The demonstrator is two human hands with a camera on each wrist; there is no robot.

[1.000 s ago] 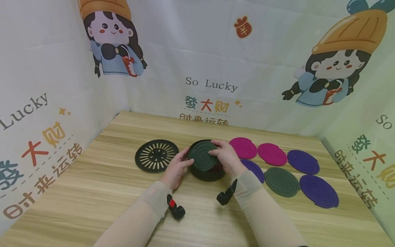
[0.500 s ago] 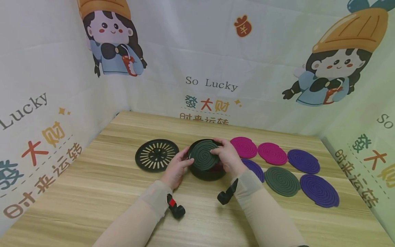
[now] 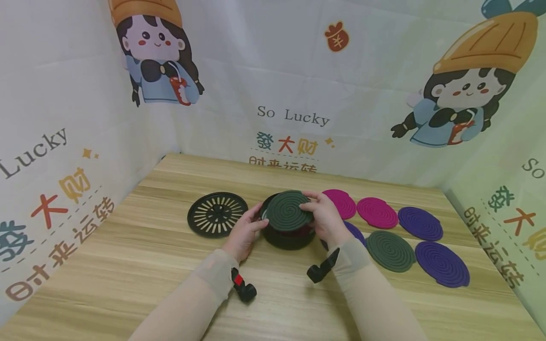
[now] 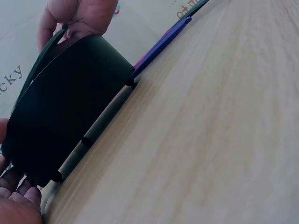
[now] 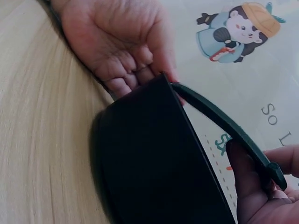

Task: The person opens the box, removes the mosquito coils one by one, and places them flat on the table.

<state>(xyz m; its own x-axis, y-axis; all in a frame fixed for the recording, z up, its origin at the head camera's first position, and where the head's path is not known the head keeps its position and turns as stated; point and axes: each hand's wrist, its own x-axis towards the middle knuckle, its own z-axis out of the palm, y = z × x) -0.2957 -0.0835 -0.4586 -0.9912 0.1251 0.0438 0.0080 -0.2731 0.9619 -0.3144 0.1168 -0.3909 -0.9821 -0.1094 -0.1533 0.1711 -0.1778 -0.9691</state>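
Observation:
A dark green mosquito coil [image 3: 286,213] slants over the mouth of a round black mosquito coil box [image 3: 290,242]. My right hand [image 3: 328,218] pinches the coil by its right edge, thumb on top and fingers beneath. On the other side, my left hand [image 3: 245,232] holds the box by its left wall, its thumb up by the rim. The right wrist view has the coil [image 5: 219,116] raised off the rim at the right hand's end, while its other end stays close to the rim beside the left hand. Something dark red inside the box is mostly hidden.
Left of the box lies a round black slotted lid [image 3: 194,222]. To the right, several flat coils lie in two rows: pink ones [image 3: 377,212], purple ones [image 3: 442,264] and a green one [image 3: 390,251]. Printed cloth [image 3: 222,132] walls in the wooden table [image 3: 141,265].
My right hand has moved a little right and drawn the green coil rightward and up, tilting it out of the box. My left hand has stayed on the box.

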